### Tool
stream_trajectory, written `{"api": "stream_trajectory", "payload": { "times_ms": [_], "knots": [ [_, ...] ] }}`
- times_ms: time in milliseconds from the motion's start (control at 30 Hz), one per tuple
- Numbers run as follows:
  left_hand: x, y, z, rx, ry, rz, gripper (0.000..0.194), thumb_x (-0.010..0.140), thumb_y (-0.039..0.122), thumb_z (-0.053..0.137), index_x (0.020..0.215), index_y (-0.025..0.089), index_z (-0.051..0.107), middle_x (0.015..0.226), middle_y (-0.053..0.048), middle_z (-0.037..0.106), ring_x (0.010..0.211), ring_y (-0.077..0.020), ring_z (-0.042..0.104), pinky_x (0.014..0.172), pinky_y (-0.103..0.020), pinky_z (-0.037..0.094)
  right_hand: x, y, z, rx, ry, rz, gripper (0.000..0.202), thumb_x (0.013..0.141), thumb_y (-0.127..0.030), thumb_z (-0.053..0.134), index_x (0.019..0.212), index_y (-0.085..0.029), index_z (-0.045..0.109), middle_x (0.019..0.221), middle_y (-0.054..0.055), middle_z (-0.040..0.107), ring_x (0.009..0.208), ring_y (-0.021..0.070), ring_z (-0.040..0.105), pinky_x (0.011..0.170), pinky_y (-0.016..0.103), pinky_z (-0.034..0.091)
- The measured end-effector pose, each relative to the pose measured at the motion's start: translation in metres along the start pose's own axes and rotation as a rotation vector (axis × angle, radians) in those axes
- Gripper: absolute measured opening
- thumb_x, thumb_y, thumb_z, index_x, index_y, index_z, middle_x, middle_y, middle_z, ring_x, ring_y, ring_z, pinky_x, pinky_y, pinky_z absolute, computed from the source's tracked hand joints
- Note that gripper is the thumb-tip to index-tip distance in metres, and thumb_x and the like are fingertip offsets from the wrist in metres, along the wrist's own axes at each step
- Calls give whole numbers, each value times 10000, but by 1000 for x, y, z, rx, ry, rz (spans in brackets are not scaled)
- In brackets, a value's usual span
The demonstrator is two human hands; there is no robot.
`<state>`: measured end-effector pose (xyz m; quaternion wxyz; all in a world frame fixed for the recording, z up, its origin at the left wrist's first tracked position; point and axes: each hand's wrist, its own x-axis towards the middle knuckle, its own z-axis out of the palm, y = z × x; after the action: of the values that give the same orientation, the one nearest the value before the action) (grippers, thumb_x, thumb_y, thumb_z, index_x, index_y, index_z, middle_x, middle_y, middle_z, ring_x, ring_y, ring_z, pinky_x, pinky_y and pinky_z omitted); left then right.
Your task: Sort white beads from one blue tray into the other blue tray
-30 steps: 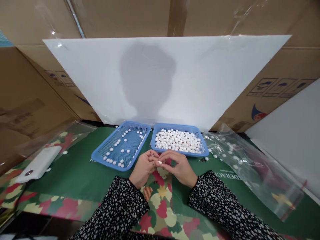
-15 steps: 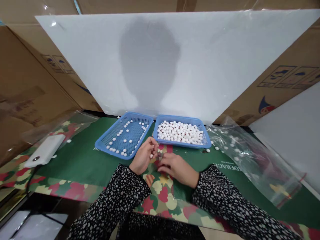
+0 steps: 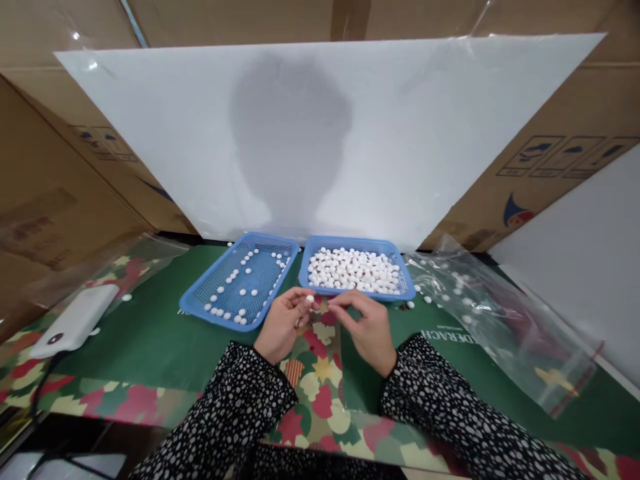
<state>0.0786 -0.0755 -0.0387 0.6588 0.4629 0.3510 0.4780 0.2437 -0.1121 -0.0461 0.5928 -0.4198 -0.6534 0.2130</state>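
Note:
My left hand [image 3: 283, 325] pinches a small white round piece [image 3: 310, 299] between thumb and forefinger, its other fingers curled below. Close to its right, my right hand [image 3: 367, 327] has thumb and forefinger brought together; whatever is at those tips, if anything, is too small to make out. Left of my hands a blue mesh basket [image 3: 187, 307] holds scattered white pieces along its edges and middle. Just beyond my right hand, a second blue basket [image 3: 411, 293] is heaped with similar white pieces, some showing reddish-brown parts.
At the right lies a clear plastic bag [image 3: 520, 347], with loose white pieces under or in it. A white box-like device [image 3: 75, 323] with a cable sits at the left. A white board [image 3: 400, 133] and cardboard [image 3: 50, 167] stand around the table.
My left hand has turned so the white piece now shows at its fingertips. My right hand has risen slightly, its thumb and forefinger now pointing toward the piece. The camera view has shifted a little.

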Motion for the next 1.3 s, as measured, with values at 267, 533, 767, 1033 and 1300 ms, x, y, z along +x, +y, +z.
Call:
{"api": "stream_trajectory", "payload": {
  "times_ms": [267, 533, 767, 1033, 1300],
  "knots": [
    [-2, -5, 8, 48, -107, -63, 258, 781, 324, 729, 862, 154, 552, 699, -54, 701, 455, -50, 401, 447, -167, 244, 11, 6, 2, 72, 49, 15, 72, 860, -184, 640, 835, -205, 704, 868, 47, 716, 816, 184, 666, 749, 331, 538],
    [-4, -3, 8, 68, -85, -64, 249, 744, 299, 753, 799, 154, 559, 679, -51, 701, 441, -56, 415, 444, -172, 247, 6, 10, 0, 2, -6, -120, 146, 875, -153, 620, 947, -230, 719, 934, 45, 729, 891, 184, 676, 812, 356, 563],
    [-6, -1, 8, 61, -70, -42, 254, 745, 293, 751, 756, 156, 538, 648, -32, 684, 447, -49, 406, 442, -157, 240, 1, 13, 0, -64, -64, -242, 241, 903, -147, 583, 1097, -244, 690, 1043, 50, 718, 973, 170, 672, 869, 346, 572],
    [-7, -3, 9, 69, -46, -14, 302, 711, 333, 777, 716, 152, 535, 521, 52, 532, 421, -38, 336, 425, -158, 212, -2, 18, 2, -88, -147, -271, 300, 927, -147, 534, 1170, -257, 672, 1129, 52, 702, 1038, 177, 664, 904, 351, 569],
    [1, 5, -3, 92, -9, 19, 268, 776, 361, 722, 821, 163, 547, 628, 22, 618, 419, -30, 318, 432, -165, 224, -4, 14, 0, -142, -214, -203, 402, 936, -218, 540, 1335, -244, 507, 1325, 107, 540, 1235, 222, 500, 1027, 450, 442]
  ]
}}
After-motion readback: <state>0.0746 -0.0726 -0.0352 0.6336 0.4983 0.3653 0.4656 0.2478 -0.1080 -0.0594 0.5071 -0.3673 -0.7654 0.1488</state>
